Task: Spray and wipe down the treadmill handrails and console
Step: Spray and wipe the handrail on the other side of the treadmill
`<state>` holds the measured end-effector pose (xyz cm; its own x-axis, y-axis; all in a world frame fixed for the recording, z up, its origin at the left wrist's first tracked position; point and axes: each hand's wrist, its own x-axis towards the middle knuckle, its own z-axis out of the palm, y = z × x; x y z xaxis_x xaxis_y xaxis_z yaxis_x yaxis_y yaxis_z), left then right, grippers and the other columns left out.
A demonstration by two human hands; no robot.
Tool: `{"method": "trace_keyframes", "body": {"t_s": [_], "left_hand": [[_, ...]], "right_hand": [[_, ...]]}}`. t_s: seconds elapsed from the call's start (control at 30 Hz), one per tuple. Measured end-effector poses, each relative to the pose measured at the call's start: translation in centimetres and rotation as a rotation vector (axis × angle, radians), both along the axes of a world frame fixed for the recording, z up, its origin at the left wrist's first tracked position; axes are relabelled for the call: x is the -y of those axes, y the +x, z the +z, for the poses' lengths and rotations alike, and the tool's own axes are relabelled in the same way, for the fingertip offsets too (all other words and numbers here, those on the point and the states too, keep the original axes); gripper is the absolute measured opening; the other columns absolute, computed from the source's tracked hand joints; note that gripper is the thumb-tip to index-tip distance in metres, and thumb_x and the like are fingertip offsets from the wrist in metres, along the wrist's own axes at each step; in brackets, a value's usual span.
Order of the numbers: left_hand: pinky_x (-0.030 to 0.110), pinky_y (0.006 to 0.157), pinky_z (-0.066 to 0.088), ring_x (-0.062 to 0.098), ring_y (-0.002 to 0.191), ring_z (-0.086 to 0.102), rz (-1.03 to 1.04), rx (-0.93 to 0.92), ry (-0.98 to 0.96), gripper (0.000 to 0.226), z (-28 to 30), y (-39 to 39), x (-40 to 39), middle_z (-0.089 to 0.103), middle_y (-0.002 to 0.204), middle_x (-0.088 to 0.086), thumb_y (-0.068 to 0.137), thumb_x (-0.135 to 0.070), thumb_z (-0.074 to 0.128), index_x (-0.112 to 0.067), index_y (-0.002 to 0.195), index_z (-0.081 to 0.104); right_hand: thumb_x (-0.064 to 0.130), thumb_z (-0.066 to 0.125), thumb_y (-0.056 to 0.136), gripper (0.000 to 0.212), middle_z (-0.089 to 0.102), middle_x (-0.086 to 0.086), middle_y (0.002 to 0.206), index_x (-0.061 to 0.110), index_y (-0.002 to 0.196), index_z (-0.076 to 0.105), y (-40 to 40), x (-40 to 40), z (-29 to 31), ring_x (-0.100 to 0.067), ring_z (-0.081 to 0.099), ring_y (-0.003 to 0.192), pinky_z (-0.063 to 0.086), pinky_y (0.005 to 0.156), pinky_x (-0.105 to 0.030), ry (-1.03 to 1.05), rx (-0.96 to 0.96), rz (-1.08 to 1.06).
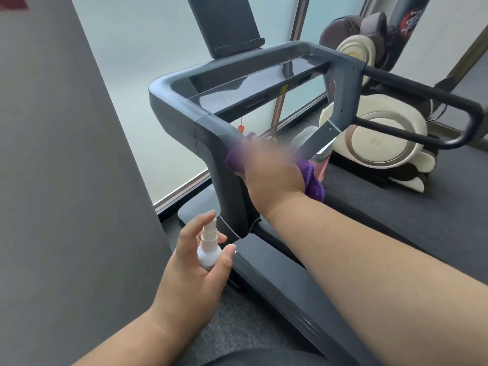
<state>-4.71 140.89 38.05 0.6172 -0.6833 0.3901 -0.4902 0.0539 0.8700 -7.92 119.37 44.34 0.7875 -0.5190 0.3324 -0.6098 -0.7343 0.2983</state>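
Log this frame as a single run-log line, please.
phase: wiping | right hand: presses purple cloth on treadmill's left upright | left hand: holds white spray bottle, idle | console: untouched

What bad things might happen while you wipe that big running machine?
The small spray bottle sits loosely in the left hand, so it might slip onto the floor. The right hand is rubbing the purple cloth fast on the treadmill's upright, and the cloth's hanging corner might snag or drop.

left hand [196, 262]: low, fingers curled, gripping | right hand [272, 170]: arm extended, motion-blurred, clutching
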Motion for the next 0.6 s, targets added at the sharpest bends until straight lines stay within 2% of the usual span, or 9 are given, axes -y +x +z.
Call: {"method": "trace_keyframes", "body": {"t_s": [0.07, 0.17, 0.27, 0.33, 0.4, 0.5, 0.6], "left_hand": [[0.006, 0.072, 0.045, 0.011, 0.083, 0.065, -0.004, 0.019, -0.002, 0.055, 0.4, -0.2, 0.0, 0.063, 0.101, -0.013, 0.090, -0.037, 0.070, -0.059, 0.130, 0.039], [0.005, 0.074, 0.044, 0.009, 0.086, 0.065, 0.001, 0.055, -0.035, 0.055, 1.6, -0.1, 0.4, 0.065, 0.098, -0.014, 0.085, -0.040, 0.068, -0.063, 0.125, 0.038], [0.012, 0.074, 0.048, 0.013, 0.085, 0.066, 0.005, 0.061, -0.072, 0.059, 2.9, 0.3, 1.1, 0.066, 0.098, -0.015, 0.086, -0.032, 0.069, -0.065, 0.123, 0.037], [0.017, 0.073, 0.051, 0.014, 0.081, 0.067, 0.011, 0.080, -0.082, 0.062, 3.5, 0.5, 1.3, 0.065, 0.098, -0.015, 0.083, -0.029, 0.067, -0.065, 0.123, 0.036], [0.016, 0.071, 0.051, 0.014, 0.078, 0.067, 0.019, 0.099, -0.078, 0.063, 4.0, 0.7, 1.5, 0.065, 0.098, -0.015, 0.083, -0.030, 0.067, -0.066, 0.123, 0.036], [0.015, 0.069, 0.049, 0.009, 0.080, 0.066, 0.012, 0.132, -0.035, 0.055, 4.6, 1.3, 2.0, 0.064, 0.098, -0.017, 0.090, -0.039, 0.067, -0.065, 0.126, 0.034], [0.017, 0.066, 0.043, 0.002, 0.079, 0.064, 0.000, 0.154, 0.053, 0.056, 5.6, 2.6, 3.8, 0.062, 0.098, -0.024, 0.090, -0.039, 0.066, -0.067, 0.124, 0.032]], "right_hand": [[0.036, 0.033, 0.107, 0.055, 0.031, -0.014, 0.159, 0.012, 0.156, 0.021, -0.5, -0.2, 0.0, -0.039, 0.037, 0.140, 0.030, 0.113, -0.046, 0.027, 0.005, 0.052], [0.032, 0.035, 0.107, 0.054, 0.031, -0.011, 0.159, 0.015, 0.156, 0.024, -1.4, -0.8, 0.1, -0.036, 0.032, 0.144, 0.025, 0.117, -0.044, 0.042, 0.015, 0.131], [0.028, 0.052, 0.101, 0.048, 0.049, -0.008, 0.148, 0.014, 0.147, 0.046, -2.9, -1.9, -0.3, -0.031, 0.046, 0.137, 0.034, 0.115, -0.041, 0.008, 0.098, 0.241], [0.018, 0.063, 0.093, 0.045, 0.059, -0.009, 0.139, 0.011, 0.137, 0.057, -4.2, -2.4, -1.2, -0.031, 0.055, 0.129, 0.042, 0.109, -0.041, 0.047, 0.200, 0.381], [0.013, 0.068, 0.090, 0.048, 0.060, -0.010, 0.137, 0.008, 0.137, 0.057, -5.8, -2.9, -2.4, -0.029, 0.057, 0.126, 0.043, 0.107, -0.037, 0.264, 0.228, 0.462], [0.033, 0.064, 0.095, 0.058, 0.049, 0.002, 0.149, 0.020, 0.148, 0.043, -9.0, -3.8, -5.2, -0.018, 0.047, 0.134, 0.031, 0.113, -0.025, 0.705, 0.118, 0.336], [0.044, 0.064, 0.093, 0.059, 0.052, 0.008, 0.145, 0.025, 0.146, 0.047, -11.3, -5.6, -7.7, -0.014, 0.049, 0.132, 0.035, 0.111, -0.028, 0.774, 0.181, 0.321]]}}
